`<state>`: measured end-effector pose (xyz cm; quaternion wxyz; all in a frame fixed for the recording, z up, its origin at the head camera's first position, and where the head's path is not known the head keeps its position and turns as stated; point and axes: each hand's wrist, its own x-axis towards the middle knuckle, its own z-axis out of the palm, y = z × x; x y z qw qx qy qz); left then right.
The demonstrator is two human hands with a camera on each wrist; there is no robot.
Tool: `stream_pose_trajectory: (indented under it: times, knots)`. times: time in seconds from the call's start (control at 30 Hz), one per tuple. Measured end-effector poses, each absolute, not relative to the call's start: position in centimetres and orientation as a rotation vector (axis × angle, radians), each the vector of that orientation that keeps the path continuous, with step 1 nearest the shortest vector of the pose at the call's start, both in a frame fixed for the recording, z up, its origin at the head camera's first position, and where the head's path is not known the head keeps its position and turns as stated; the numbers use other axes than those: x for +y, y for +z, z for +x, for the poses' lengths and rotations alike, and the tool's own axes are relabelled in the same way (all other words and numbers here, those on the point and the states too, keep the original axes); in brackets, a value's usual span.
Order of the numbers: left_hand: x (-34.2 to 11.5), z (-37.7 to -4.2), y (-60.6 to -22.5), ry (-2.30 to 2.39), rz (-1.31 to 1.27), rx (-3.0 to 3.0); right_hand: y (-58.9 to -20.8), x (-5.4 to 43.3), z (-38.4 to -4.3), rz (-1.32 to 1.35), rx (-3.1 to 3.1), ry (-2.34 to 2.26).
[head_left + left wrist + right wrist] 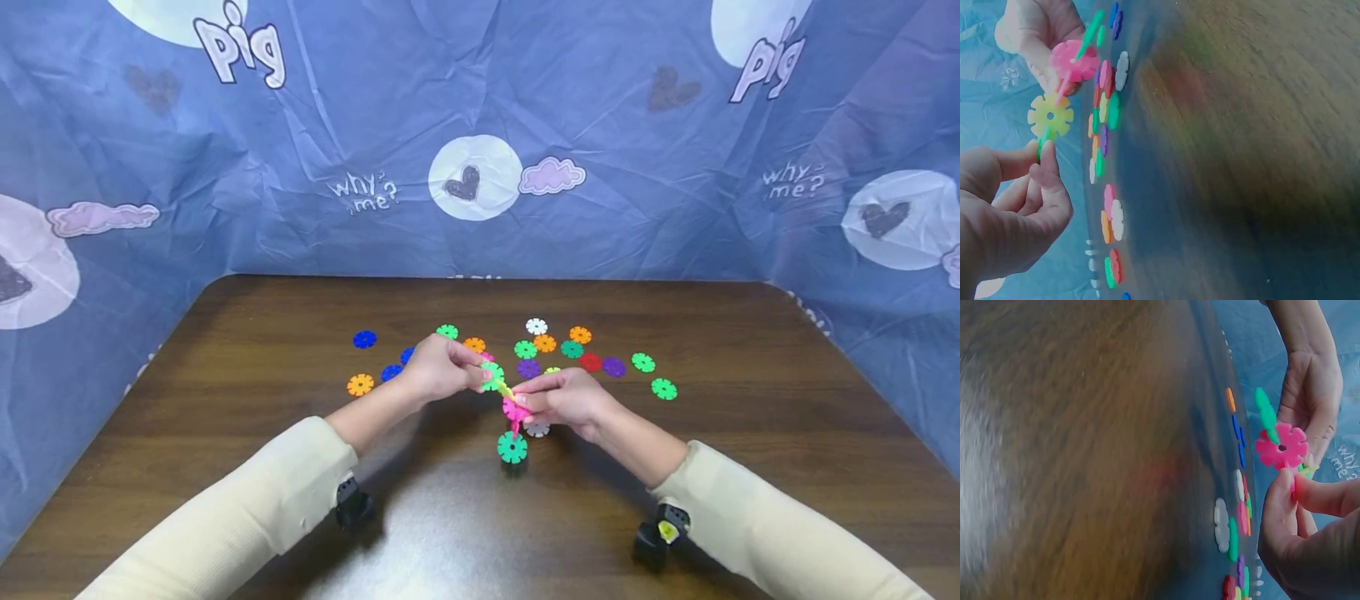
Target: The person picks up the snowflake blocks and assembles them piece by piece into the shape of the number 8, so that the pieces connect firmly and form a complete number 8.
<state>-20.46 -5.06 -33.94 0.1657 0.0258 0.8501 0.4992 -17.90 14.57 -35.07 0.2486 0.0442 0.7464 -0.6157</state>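
Note:
Both hands hold a chain of interlocking notched plastic discs above the table. My left hand [442, 367] pinches the light green disc [492, 377] at the upper end between thumb and fingers. A yellow disc [1050, 117] is slotted into that green one. At the chain's middle, my right hand [573, 400] pinches a pink disc [513, 408] by its edge. Another pink disc [1282, 447] joins it below, facing flat in the right wrist view. The teal disc [512, 448] hangs at the lower end. Fingers cover part of the joints.
Loose discs lie scattered behind the hands on the brown wooden table [270, 358], among them blue [364, 339], red [591, 362] and purple [614, 367] ones. One white disc [537, 430] lies below the right hand. A blue printed cloth [637, 225] hangs around the table.

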Motion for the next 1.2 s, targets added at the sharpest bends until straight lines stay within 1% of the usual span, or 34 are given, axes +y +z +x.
stream_pose_trajectory:
  times: [0.27, 0.53, 0.73, 0.93, 1.2]
  knots:
    - [-4.6, -20.7, -34.3, 1.708, -0.064, 2.187, -34.9, 15.3, -17.7, 0.162, 1.991, -1.737]
    - [-4.7, -20.7, -34.5, 1.773, -0.141, 2.021, -34.9, 15.8, -16.9, 0.13, 1.857, -1.784]
    - [-4.9, -20.3, -35.3, 1.695, -0.051, 1.983, -35.1, 16.0, -17.0, 0.096, 1.925, -1.747]
    - [-4.7, -20.0, -35.5, 1.624, 0.043, 1.962, -35.1, 15.5, -17.4, 0.128, 1.907, -1.771]
    - [-4.1, -20.3, -35.2, 1.609, 0.074, 1.969, -35.1, 15.3, -17.7, 0.147, 1.9, -1.798]
